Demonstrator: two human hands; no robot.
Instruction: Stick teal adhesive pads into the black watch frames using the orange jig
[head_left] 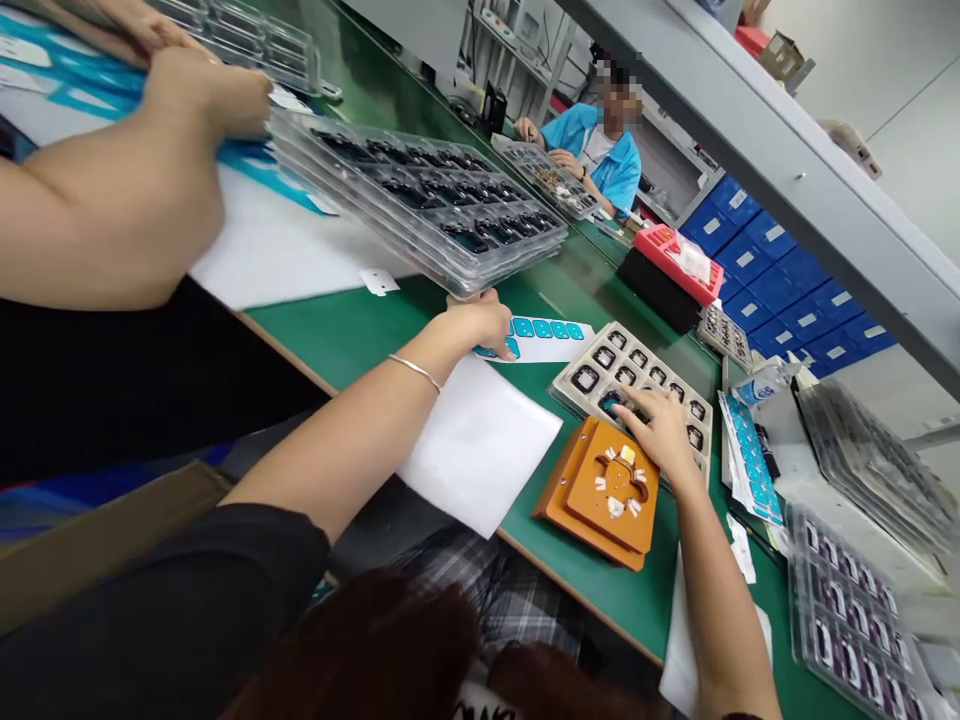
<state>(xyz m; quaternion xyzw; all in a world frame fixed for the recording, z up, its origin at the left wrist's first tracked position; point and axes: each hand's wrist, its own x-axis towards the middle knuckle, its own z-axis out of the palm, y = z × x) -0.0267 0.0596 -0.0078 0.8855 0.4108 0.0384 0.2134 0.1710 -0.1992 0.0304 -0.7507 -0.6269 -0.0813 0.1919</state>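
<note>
My left hand (486, 322), below a silver bracelet, has its fingers bent over the white sheet of teal stickers (551, 345), just under the corner of a raised stack of clear trays (420, 215). My right hand (660, 430) reaches over the beige tray (592, 352), thumb and finger on a dark part with teal on it (611, 402) in one compartment. Other compartments hold dark square frames. Beside that hand stands an orange fixture (611, 490) with a curved recess and small white pads.
At the left, another person's hand (244, 100) is at the tray stack. A person in blue (619, 165) works across the bench. White paper (480, 440) overhangs the front edge. A red bin (679, 262), a bottle (765, 382) and parts trays (851, 610) stand right.
</note>
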